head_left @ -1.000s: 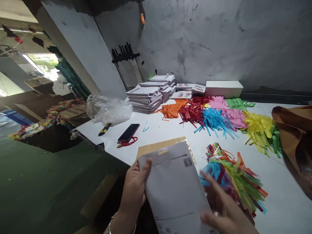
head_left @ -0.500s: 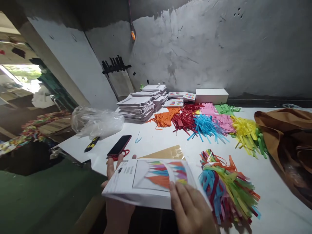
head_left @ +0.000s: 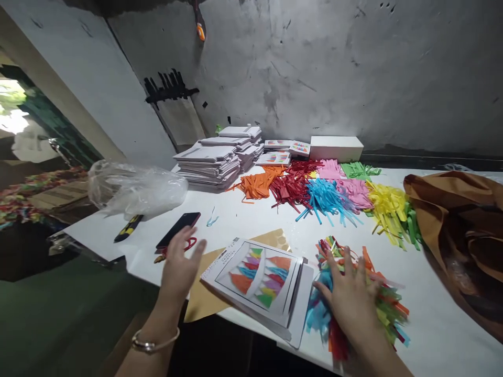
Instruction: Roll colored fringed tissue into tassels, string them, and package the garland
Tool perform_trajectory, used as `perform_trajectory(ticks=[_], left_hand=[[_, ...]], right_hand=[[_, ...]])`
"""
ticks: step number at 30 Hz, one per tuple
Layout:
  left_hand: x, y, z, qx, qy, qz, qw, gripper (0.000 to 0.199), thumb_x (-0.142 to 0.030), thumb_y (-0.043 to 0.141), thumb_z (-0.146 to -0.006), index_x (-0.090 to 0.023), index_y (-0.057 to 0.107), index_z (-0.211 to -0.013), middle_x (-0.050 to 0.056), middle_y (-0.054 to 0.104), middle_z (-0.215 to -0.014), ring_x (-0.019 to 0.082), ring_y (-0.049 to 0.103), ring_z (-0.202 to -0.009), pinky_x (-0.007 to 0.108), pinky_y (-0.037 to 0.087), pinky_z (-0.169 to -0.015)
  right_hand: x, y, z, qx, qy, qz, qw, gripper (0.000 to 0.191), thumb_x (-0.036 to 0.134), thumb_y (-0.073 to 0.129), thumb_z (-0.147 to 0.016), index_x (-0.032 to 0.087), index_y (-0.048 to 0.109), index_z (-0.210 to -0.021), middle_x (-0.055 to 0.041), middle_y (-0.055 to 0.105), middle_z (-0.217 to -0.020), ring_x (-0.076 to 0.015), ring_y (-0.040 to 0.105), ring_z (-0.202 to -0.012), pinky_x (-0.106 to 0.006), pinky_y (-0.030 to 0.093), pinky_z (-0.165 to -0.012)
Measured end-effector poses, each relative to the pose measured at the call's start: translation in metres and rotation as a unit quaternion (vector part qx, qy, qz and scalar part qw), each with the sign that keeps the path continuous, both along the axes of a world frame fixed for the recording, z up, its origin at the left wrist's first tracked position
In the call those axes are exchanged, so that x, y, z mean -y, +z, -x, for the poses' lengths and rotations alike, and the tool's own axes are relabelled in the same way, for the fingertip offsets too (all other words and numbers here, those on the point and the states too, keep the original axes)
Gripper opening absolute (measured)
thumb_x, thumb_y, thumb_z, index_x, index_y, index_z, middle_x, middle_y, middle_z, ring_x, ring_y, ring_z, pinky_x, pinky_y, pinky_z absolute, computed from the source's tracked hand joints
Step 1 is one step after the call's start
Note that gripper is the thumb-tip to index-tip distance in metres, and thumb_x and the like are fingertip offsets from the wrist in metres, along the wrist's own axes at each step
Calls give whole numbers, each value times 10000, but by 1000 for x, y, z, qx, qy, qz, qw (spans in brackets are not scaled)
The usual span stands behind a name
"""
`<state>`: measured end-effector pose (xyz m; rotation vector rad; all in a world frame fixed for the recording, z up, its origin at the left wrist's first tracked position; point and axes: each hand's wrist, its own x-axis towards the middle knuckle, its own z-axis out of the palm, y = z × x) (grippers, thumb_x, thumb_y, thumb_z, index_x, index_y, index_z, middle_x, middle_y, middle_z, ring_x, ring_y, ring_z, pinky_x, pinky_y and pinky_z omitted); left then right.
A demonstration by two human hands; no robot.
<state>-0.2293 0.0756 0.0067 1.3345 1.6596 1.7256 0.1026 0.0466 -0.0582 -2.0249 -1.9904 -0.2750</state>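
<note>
A flat white box (head_left: pixel 257 277) printed with a colourful tassel garland lies at the table's front edge, its right-hand flap (head_left: pixel 302 306) folded out. Beneath it is a tan sheet (head_left: pixel 206 306) with round clear stickers at its far corner. My left hand (head_left: pixel 181 262) is raised left of the box, fingers apart, with nothing in it. On the multicoloured bundle of paper tassels (head_left: pixel 387 309), right of the box, my right hand (head_left: pixel 348 293) rests with its fingers spread. Part of the bundle is hidden under that hand.
Behind are a phone (head_left: pixel 178 230), a cutter knife (head_left: pixel 129 228), a clear plastic bag (head_left: pixel 137 188) and stacked flat boxes (head_left: pixel 208 165). Tassel bundles by colour, such as orange (head_left: pixel 257 186) and yellow (head_left: pixel 387 207), line the back. A brown bag (head_left: pixel 451 225) stands at right.
The printed box has left both hands and now lies on the table over the tan sheet. My right hand has moved right onto the tassel bundle; my left hand has come away leftward.
</note>
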Motion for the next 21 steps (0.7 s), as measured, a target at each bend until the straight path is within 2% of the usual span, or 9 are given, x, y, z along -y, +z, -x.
perform_trajectory(ticks=[1, 3, 5, 7, 9, 11, 14, 17, 21], left_hand=[[8, -2, -17, -38, -26, 8, 999, 435, -388, 788, -774, -176, 704, -1144, 115, 592, -1412, 379, 396, -1417, 530, 213, -1219], [27, -13, -61, -106, -118, 45, 986, 533, -360, 827, -717, -221, 703, -1216, 119, 621, -1392, 400, 447, -1383, 594, 226, -1201], [46, -32, -108, -306, -211, 102, 923, 756, -302, 789, -736, -276, 522, -1443, 130, 380, -1593, 438, 219, -1495, 716, 109, -1167], [58, -54, -142, -418, -223, 135, 870, 862, -156, 727, -714, -251, 420, -1513, 170, 255, -1635, 456, 112, -1512, 762, 90, -1135], [60, -71, -157, -466, -200, 140, 850, 899, -24, 611, -696, -226, 371, -1538, 181, 235, -1639, 436, 86, -1520, 756, 96, -1140], [58, -80, -158, -465, -184, 118, 858, 956, 46, 520, -673, -229, 306, -1563, 164, 235, -1646, 398, 99, -1528, 724, 119, -1164], [54, -75, -148, -404, -173, 62, 896, 1009, 62, 467, -696, -278, 160, -1595, 134, 202, -1662, 350, 148, -1532, 666, 193, -1188], [54, -58, -143, -333, -133, 2, 934, 958, 43, 446, -777, -329, 103, -1591, 107, 218, -1658, 312, 196, -1528, 594, 291, -1189], [58, -47, -149, -306, -104, -75, 943, 885, 47, 423, -829, -354, 161, -1572, 88, 269, -1627, 289, 260, -1510, 508, 375, -1171]], right_hand=[[-3, -8, -12, 2, -4, 21, 1000, 629, 458, 676, -884, 197, 529, -1438, -267, 406, -1527, -589, 413, -1320, -849, 341, -863], [-4, -23, -36, -1, 34, 43, 998, 566, 314, 632, -916, 205, 506, -1457, -244, 449, -1505, -504, 537, -1256, -724, 462, -887], [-1, -32, -60, -17, 84, 38, 996, 601, 139, 559, -908, 237, 456, -1492, -197, 463, -1508, -392, 616, -1207, -579, 531, -922], [5, -33, -82, -57, 108, 15, 992, 657, 76, 488, -900, 286, 405, -1517, -140, 501, -1490, -318, 647, -1187, -491, 563, -926], [14, -25, -95, -107, 143, -16, 984, 656, 121, 460, -928, 317, 344, -1543, -108, 515, -1486, -288, 623, -1236, -439, 577, -930], [26, -15, -95, -144, 228, -40, 962, 662, 174, 467, -941, 318, 296, -1565, -104, 447, -1544, -279, 538, -1335, -401, 554, -976], [41, -9, -76, -151, 352, -40, 923, 685, 98, 444, -909, 319, 344, -1550, -94, 339, -1611, -256, 465, -1394, -345, 513, -1020], [45, -18, -56, -89, 400, -17, 912, 702, -7, 466, -848, 312, 479, -1474, -115, 456, -1539, -237, 566, -1308, -313, 544, -964], [34, -14, -46, 18, 421, 25, 907, 657, 15, 654, -692, 226, 634, -1314, -176, 579, -1417, -347, 662, -1163, -451, 580, -906]])
